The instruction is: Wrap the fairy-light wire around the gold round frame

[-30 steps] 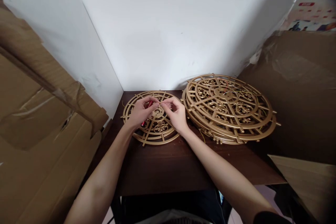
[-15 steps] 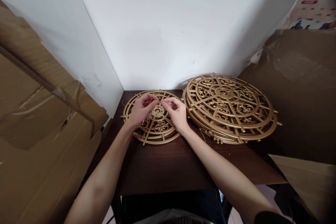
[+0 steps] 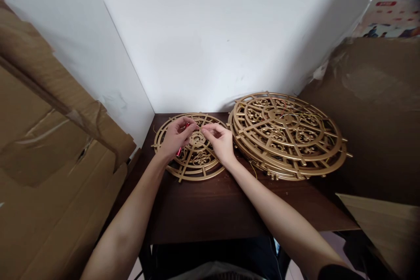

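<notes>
My left hand (image 3: 177, 136) is closed over the upper left part of a gold ornamental disc (image 3: 204, 170) that lies flat on the brown table. Held in that hand is a slim, shiny red tool (image 3: 179, 152), mostly covered by the palm and fingers; its kind cannot be made out. My right hand (image 3: 219, 140) is closed in a pinch just beside it, thumb against fingertips. Both sets of fingertips nearly meet above the disc's centre. Whatever lies between them is too small to name.
At right, a stack of larger gold openwork discs (image 3: 288, 140) leans unevenly, thin yellow wires (image 3: 305, 115) on top. Cardboard (image 3: 49, 175) flanks the left side and a brown box (image 3: 377, 118) the right. A white panel (image 3: 210, 43) rises behind the dark brown table (image 3: 203, 214).
My hands have barely moved; the fingertips shift slightly above the disc. The red tool stays in my left hand, and the discs lie as before.
</notes>
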Demonstrator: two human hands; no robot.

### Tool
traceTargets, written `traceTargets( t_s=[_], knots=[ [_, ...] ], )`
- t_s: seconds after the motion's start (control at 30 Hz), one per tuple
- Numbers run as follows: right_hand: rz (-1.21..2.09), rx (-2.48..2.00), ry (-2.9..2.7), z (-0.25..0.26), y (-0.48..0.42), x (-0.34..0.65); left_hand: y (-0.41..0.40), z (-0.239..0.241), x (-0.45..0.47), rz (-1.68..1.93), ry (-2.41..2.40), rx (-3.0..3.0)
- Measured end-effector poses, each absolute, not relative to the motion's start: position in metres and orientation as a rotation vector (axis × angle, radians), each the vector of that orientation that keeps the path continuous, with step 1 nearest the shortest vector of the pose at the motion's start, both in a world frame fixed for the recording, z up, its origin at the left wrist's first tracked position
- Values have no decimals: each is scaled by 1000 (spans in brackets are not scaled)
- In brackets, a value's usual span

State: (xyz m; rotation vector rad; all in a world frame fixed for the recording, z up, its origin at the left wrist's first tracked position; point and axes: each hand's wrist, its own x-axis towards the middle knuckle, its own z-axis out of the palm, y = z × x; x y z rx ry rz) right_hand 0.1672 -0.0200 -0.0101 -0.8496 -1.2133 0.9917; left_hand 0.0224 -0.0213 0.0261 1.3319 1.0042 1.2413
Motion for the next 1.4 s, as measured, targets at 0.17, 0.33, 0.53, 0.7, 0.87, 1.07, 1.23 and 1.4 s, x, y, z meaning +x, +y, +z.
traceTargets(
  t_s=[0.17,0.33,0.53,0.7,0.87,1.07,1.23,1.4],
  knots=[
    [966,-879,-1241,-11,-21,167,-20,26,19,1237,1028,1338],
    [973,-887,-1230,-16,-21,164,-21,26,16,1232,1044,1354],
    [1085,-863,-1166,-26,-20,156,-19,23,15,1230,1087,1336],
    [1130,-846,-1097,-26,-20,154,-16,16,16,1238,1089,1316],
    [1167,-814,-1046,-24,-21,154,-18,16,19,1229,1063,1299],
    [1191,-805,-1029,-24,-20,153,-18,13,22,1200,1012,1291],
    [1201,-843,-1024,-25,-17,153,-19,13,26,1209,1030,1326],
    [1200,-879,-1023,-24,-15,154,-17,12,27,1260,1135,1437]
  ],
)
